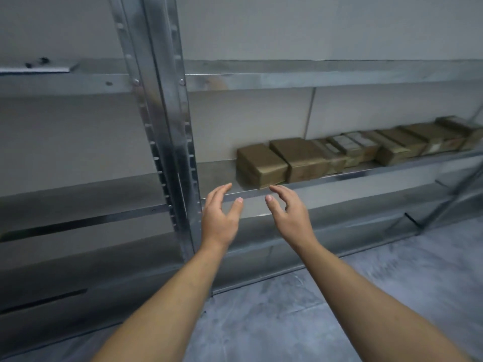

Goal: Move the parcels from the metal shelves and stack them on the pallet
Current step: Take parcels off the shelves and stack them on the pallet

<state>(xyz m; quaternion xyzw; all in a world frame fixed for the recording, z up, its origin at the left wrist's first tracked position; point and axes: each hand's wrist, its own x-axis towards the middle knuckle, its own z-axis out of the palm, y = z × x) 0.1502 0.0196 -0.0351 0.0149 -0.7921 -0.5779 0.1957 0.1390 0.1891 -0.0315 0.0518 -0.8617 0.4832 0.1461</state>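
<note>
1. Hands: two, left hand [219, 218] and right hand [290, 215].
2. Brown parcels [261, 163]: at least seven, in one row on one metal shelf [217, 176]. The far end is blurred, so the exact count is unclear.
3. Shelf bays: two, split by one upright post [167, 126].

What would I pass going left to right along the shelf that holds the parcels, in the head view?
steel upright → bare stretch of shelf → first brown parcel → second brown parcel → row of further parcels running off toward the right edge
</note>
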